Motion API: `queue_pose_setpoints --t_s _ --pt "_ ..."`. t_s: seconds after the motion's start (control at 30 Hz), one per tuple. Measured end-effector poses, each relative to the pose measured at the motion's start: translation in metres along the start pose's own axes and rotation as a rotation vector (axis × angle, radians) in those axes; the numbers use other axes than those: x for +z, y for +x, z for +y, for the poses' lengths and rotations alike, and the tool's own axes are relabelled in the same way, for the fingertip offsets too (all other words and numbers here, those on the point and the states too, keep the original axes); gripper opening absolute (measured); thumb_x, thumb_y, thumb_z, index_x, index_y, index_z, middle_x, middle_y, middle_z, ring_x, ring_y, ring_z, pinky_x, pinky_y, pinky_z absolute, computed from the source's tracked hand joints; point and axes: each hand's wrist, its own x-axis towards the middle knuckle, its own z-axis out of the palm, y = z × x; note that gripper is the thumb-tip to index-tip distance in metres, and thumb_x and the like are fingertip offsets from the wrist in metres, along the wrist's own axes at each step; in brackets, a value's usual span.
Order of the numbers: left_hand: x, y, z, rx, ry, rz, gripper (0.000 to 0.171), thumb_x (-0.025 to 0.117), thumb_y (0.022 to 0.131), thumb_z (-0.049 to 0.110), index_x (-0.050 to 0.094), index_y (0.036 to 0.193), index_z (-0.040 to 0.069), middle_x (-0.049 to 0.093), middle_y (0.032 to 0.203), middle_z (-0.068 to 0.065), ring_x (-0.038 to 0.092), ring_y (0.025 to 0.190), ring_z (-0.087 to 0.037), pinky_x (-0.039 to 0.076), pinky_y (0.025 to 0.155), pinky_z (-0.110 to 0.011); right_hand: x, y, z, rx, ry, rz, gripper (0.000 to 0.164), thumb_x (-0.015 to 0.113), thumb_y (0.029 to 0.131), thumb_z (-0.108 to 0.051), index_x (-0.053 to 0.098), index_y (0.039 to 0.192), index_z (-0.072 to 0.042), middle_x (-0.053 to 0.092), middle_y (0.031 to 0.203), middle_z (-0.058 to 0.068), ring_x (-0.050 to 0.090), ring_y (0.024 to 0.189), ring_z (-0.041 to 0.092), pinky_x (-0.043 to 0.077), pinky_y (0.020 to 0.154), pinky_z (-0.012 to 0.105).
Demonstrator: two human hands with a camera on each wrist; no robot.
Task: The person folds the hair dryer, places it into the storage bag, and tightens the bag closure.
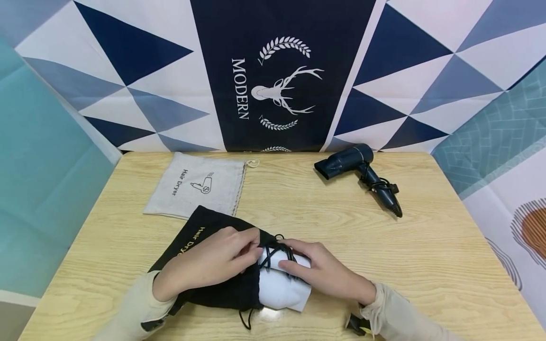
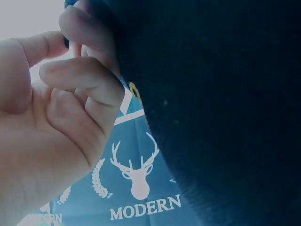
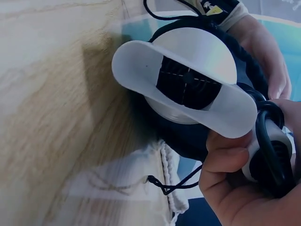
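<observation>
A white hair dryer lies part way inside a black drawstring bag with yellow "Hair Dryer" lettering. Its nozzle end and folded handle stick out of the bag's mouth on the right. Black cord is wound around the handle. My left hand pinches the upper edge of the bag's mouth. In the left wrist view, dark bag fabric fills the right side. My right hand grips the cord-wrapped handle. The right wrist view looks into the wide white nozzle, with the bag's rim around the dryer body.
A pale drawstring bag printed "Hair Dryer" lies flat at the back left, partly under the black bag. A dark blue hair dryer with its cord wrapped sits at the back right. Behind the wooden table hangs a patterned cloth.
</observation>
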Motion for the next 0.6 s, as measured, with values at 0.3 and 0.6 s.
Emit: queue_pose_setpoints --t_s 0.3,0.6 --pt "0.004 0.002 0.004 0.026 0.073 0.056 0.021 0.055 0.099 0.019 0.047 0.080 0.024 0.034 0.058 0.015 0.036 0.051 0.002 0.027 0.048 -0.017 0.006 0.005 -0.005 -0.044 -0.089 0.003 0.028 0.057 0.102 -0.034 0.060 0.128 -0.026 0.066 0.109 -0.013 0.064 0.091 0.005 0.053 0.080 0.026" --pt "0.010 0.001 0.008 0.038 0.086 0.055 0.022 0.054 0.100 0.018 0.045 0.080 0.023 0.033 0.056 0.015 0.030 0.047 0.003 0.024 0.045 -0.017 0.005 0.016 -0.013 0.069 -0.055 0.091 0.030 0.058 0.100 -0.038 0.063 0.122 -0.018 0.066 0.092 -0.010 0.064 0.079 0.009 0.053 0.069 0.028"
